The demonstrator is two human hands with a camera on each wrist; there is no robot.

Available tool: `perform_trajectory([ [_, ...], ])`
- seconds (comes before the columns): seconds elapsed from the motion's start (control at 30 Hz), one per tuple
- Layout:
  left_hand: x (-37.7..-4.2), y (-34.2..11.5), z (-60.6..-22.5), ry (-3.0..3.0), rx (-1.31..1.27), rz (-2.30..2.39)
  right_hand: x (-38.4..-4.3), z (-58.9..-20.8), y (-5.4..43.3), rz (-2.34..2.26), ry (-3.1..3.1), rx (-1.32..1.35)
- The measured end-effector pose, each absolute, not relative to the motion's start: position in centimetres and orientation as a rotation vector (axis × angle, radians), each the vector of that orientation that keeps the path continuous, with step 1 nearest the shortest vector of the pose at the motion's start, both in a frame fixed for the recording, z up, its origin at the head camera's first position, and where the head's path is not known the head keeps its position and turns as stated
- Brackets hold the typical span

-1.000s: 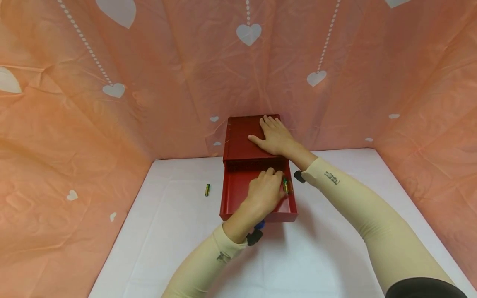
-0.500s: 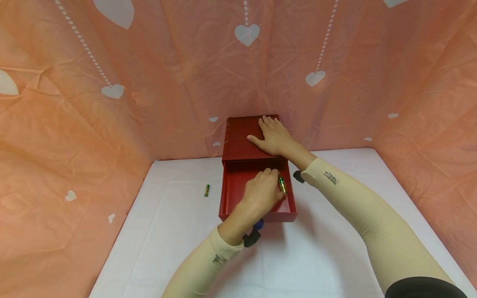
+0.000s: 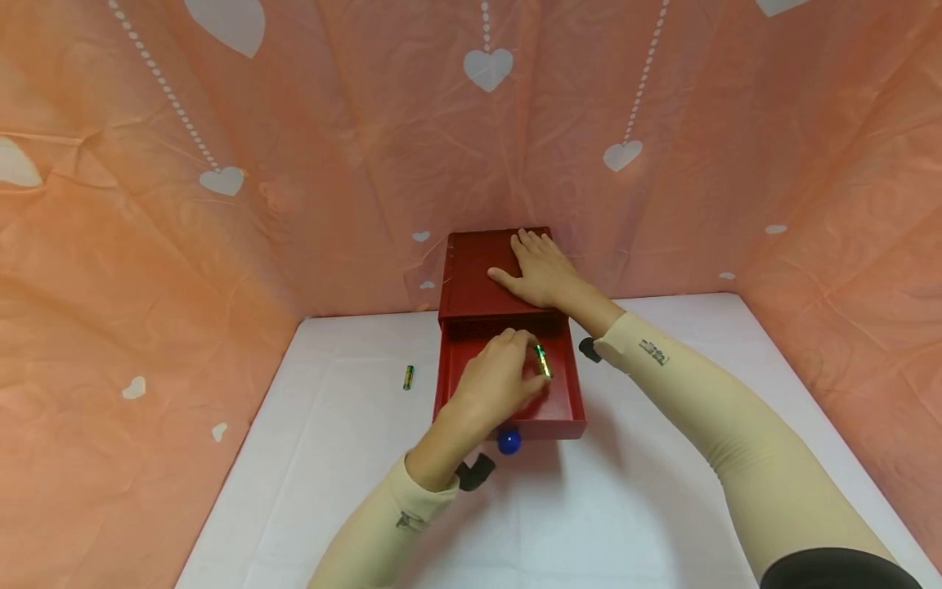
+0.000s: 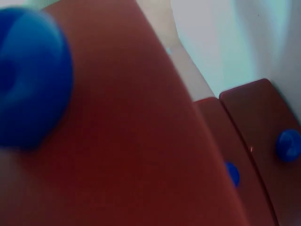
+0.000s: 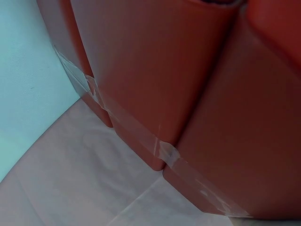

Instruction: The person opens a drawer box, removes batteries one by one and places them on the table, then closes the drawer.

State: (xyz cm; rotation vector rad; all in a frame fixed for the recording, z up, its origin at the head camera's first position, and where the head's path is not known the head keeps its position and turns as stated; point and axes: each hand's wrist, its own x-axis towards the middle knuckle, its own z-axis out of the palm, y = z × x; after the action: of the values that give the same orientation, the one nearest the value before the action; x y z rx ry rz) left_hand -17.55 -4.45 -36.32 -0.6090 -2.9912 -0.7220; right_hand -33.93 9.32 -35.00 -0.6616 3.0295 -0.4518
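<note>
A red drawer unit [image 3: 471,274] with its top drawer [image 3: 555,429] pulled out stands at the back of the table. In the head view my left hand [image 3: 489,380] is over the open drawer and pinches a green-and-gold battery [image 3: 543,361] between thumb and fingers. My right hand [image 3: 543,274] rests on top of the unit, fingers spread. A blue knob [image 3: 509,442] sits on the drawer front, and in the left wrist view this knob [image 4: 33,77] looms large. Neither wrist view shows the hands' fingers.
Another battery [image 3: 408,377] lies on the white tabletop [image 3: 353,458], left of the drawer. Lower drawers [image 4: 258,132] with blue knobs appear in the left wrist view. Clear tape [image 5: 136,134] crosses the unit's side. A peach heart-patterned curtain [image 3: 368,164] hangs behind.
My left hand has lifted the battery from the drawer's right side and moved left with it, baring the blue knob. The right hand has stayed in place on the unit.
</note>
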Motion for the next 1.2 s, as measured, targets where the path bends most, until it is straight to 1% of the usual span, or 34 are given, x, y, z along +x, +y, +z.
perform_trajectory([
  [0.4, -17.4, -7.5, -35.8, -2.896, -0.562, -0.850, -34.0, -35.0, 9.3, -0.432, 3.039, -0.663],
  [1.2, -18.6, -12.9, -35.6, -2.641, -0.725, -0.993, -33.9, -35.0, 9.3, -0.420, 3.038, -0.663],
])
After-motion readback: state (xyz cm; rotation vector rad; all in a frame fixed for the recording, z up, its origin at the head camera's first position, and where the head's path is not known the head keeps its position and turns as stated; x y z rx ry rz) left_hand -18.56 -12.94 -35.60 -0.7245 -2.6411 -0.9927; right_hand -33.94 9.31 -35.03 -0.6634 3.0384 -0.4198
